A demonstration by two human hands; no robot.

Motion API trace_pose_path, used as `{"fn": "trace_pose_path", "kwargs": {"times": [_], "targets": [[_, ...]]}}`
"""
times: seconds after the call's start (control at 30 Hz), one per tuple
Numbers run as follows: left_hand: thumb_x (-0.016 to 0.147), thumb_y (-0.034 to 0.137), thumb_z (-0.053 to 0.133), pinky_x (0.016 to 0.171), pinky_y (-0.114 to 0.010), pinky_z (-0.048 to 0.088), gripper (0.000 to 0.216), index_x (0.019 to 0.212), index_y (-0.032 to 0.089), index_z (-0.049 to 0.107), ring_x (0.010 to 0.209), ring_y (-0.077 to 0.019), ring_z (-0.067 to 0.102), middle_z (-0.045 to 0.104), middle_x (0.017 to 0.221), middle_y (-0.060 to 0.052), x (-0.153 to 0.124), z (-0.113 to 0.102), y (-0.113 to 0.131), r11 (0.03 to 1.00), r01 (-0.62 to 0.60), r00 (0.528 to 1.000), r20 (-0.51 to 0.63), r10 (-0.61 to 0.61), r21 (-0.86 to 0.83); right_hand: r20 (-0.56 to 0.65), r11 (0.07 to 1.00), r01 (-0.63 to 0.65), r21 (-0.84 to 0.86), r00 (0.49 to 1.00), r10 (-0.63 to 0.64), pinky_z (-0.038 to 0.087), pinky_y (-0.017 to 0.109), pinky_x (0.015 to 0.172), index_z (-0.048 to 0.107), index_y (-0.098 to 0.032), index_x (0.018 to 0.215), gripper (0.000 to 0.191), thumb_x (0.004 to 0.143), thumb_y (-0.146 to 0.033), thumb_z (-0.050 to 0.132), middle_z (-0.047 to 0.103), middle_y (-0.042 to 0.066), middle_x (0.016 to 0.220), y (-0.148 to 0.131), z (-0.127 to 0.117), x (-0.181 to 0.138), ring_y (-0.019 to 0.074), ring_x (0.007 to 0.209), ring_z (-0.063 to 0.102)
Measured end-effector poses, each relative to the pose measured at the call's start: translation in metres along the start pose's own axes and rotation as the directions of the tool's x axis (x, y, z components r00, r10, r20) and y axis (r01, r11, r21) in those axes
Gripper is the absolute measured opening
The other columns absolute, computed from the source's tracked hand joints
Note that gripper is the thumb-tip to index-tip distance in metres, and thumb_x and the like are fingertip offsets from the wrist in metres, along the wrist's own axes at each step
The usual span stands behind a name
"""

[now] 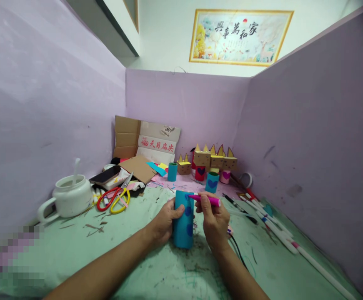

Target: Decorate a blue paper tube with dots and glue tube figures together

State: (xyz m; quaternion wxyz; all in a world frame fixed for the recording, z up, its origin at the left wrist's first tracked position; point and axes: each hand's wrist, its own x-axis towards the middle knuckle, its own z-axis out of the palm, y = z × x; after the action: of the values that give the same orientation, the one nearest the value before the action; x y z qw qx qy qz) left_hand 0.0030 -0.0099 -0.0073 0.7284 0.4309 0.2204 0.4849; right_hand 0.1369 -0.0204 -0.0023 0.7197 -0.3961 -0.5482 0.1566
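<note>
A blue paper-covered tube [179, 227] stands nearly upright in my left hand [165, 220], thumb across its front and fingers behind. Dark blue hearts run down the side of the tube. My right hand [215, 221] pinches a pink marker [211, 201], its tip touching or very close to the tube's upper part. Behind the hands stand a shorter blue tube with a heart [211, 182], a plain blue tube [172, 171], and several small cardboard heads with pointed ears [202, 158] on coloured tubes.
A white mug [71, 198] stands at the left, beside red-and-yellow scissors [115, 198] and a phone [106, 174]. Flattened cardboard [158, 143] leans at the back. Several white-barrelled pens [276, 231] and a black pen [239, 207] lie at the right. Lilac partitions [184, 100] enclose the table.
</note>
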Motion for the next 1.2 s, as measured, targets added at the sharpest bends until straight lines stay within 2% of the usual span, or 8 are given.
{"fn": "trace_pose_path", "kwargs": {"times": [0.23, 0.4, 0.53, 0.7, 0.83, 0.97, 1.1, 1.2], "targets": [[0.06, 0.041, 0.087, 0.074, -0.034, 0.049, 0.058, 0.105, 0.015, 0.062, 0.075, -0.0194, 0.062, 0.067, 0.083, -0.006, -0.0003, -0.0001, 0.0003, 1.0, 0.003, 1.0, -0.008, -0.003, 0.004, 0.018, 0.999, 0.019, -0.03, 1.0, -0.019, 0.045, 0.027, 0.053, 0.065, -0.016, 0.078, 0.033, 0.089, -0.047, 0.058, 0.057, -0.002, 0.055, -0.004, -0.0013, 0.0007, 0.0145, 0.052, 0.054], [0.06, 0.042, 0.087, 0.074, -0.034, 0.049, 0.06, 0.106, 0.015, 0.062, 0.076, -0.0196, 0.062, 0.067, 0.083, -0.007, 0.0, 0.0003, 0.0012, 1.0, 0.01, 1.0, -0.012, -0.01, -0.002, 0.004, 1.0, -0.005, 0.012, 1.0, 0.005, 0.047, 0.028, 0.052, 0.067, -0.016, 0.086, 0.033, 0.088, -0.048, 0.058, 0.062, 0.0, 0.061, -0.0019, -0.0002, 0.0006, 0.0151, 0.053, 0.056], [0.062, 0.041, 0.086, 0.076, -0.036, 0.049, 0.057, 0.107, 0.015, 0.062, 0.076, -0.0197, 0.062, 0.067, 0.083, -0.006, 0.0, -0.0002, 0.0005, 1.0, -0.001, 1.0, -0.009, 0.001, 0.005, 0.028, 0.999, 0.013, -0.042, 1.0, -0.012, 0.046, 0.028, 0.053, 0.066, -0.016, 0.08, 0.033, 0.089, -0.047, 0.058, 0.059, -0.001, 0.057, -0.0013, -0.0013, -0.0001, 0.0149, 0.053, 0.055], [0.062, 0.041, 0.086, 0.075, -0.035, 0.048, 0.057, 0.107, 0.015, 0.062, 0.077, -0.0201, 0.062, 0.067, 0.087, -0.008, -0.0008, -0.0005, 0.0004, 1.0, -0.002, 1.0, -0.001, 0.002, 0.003, 0.025, 1.0, 0.01, -0.006, 1.0, -0.01, 0.047, 0.027, 0.052, 0.066, -0.016, 0.085, 0.033, 0.089, -0.048, 0.058, 0.061, -0.001, 0.059, -0.0019, -0.0011, -0.0006, 0.0148, 0.052, 0.056], [0.062, 0.041, 0.086, 0.076, -0.034, 0.047, 0.056, 0.106, 0.014, 0.063, 0.077, -0.0199, 0.061, 0.067, 0.086, -0.007, -0.0004, 0.0001, 0.0004, 1.0, -0.016, 1.0, 0.0, 0.016, 0.004, 0.034, 0.999, 0.025, -0.029, 0.999, -0.024, 0.047, 0.028, 0.053, 0.066, -0.016, 0.081, 0.033, 0.089, -0.047, 0.059, 0.059, -0.001, 0.057, -0.0007, -0.0005, -0.0008, 0.015, 0.053, 0.056], [0.063, 0.041, 0.085, 0.075, -0.035, 0.048, 0.057, 0.108, 0.014, 0.062, 0.076, -0.0196, 0.062, 0.067, 0.084, -0.007, 0.0001, 0.0, 0.0001, 1.0, -0.011, 1.0, 0.005, 0.011, 0.004, 0.014, 1.0, 0.022, -0.007, 1.0, -0.022, 0.047, 0.028, 0.053, 0.066, -0.016, 0.086, 0.033, 0.089, -0.047, 0.058, 0.061, 0.0, 0.061, -0.002, -0.0004, -0.0006, 0.0148, 0.053, 0.056], [0.064, 0.04, 0.084, 0.074, -0.034, 0.048, 0.054, 0.106, 0.015, 0.062, 0.074, -0.0192, 0.062, 0.066, 0.082, -0.006, -0.0002, -0.0009, 0.0001, 1.0, -0.003, 1.0, 0.002, 0.003, 0.001, 0.004, 0.999, 0.03, -0.022, 1.0, -0.03, 0.045, 0.027, 0.051, 0.065, -0.016, 0.079, 0.033, 0.089, -0.047, 0.059, 0.058, -0.002, 0.055, -0.0054, -0.0002, 0.0004, 0.014, 0.051, 0.054], [0.064, 0.039, 0.084, 0.073, -0.034, 0.049, 0.051, 0.103, 0.015, 0.062, 0.074, -0.0193, 0.062, 0.067, 0.081, -0.006, -0.0008, -0.0007, 0.0011, 1.0, 0.014, 1.0, 0.005, -0.014, -0.015, -0.051, 1.0, 0.02, 0.013, 0.999, -0.019, 0.045, 0.028, 0.051, 0.066, -0.015, 0.08, 0.036, 0.088, -0.049, 0.058, 0.058, -0.002, 0.055, -0.004, -0.0011, 0.0015, 0.0146, 0.05, 0.055]]}}
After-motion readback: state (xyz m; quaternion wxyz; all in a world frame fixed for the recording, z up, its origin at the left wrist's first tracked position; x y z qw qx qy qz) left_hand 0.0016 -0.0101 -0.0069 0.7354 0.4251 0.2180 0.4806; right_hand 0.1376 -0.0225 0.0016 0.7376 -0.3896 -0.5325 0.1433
